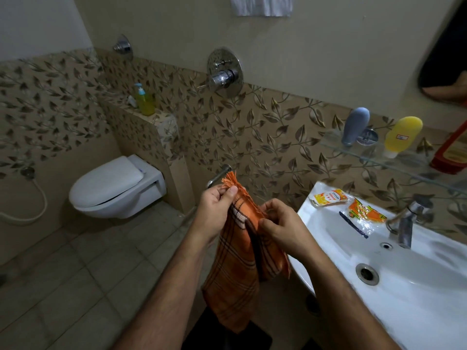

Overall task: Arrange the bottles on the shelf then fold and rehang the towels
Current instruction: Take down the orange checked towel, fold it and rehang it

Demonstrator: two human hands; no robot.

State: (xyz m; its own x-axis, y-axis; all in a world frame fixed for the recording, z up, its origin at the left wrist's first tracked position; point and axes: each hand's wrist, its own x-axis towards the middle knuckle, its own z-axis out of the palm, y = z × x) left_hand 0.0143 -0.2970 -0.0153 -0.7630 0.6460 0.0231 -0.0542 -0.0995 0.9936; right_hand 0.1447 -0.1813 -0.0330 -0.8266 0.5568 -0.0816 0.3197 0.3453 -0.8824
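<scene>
An orange checked towel (235,269) with a fringed edge hangs in front of me, held up by both hands. My left hand (214,210) pinches its fringed top corner. My right hand (283,226) grips the top edge a little lower and to the right. Behind the hands a chrome towel bar (218,176) sticks out from the tiled wall, bare. On the glass shelf (379,157) at the right stand a grey bottle (355,126), a yellow bottle (401,135) and a red bottle (452,150). A white towel (261,5) hangs high on the wall.
A white washbasin (404,269) with a tap (406,223) and two packets (328,197) (366,214) on its rim is at the right. A wall-hung toilet (113,188) is at the left, a green soap dispenser (145,101) on the ledge above it, a shower mixer (225,73) on the wall.
</scene>
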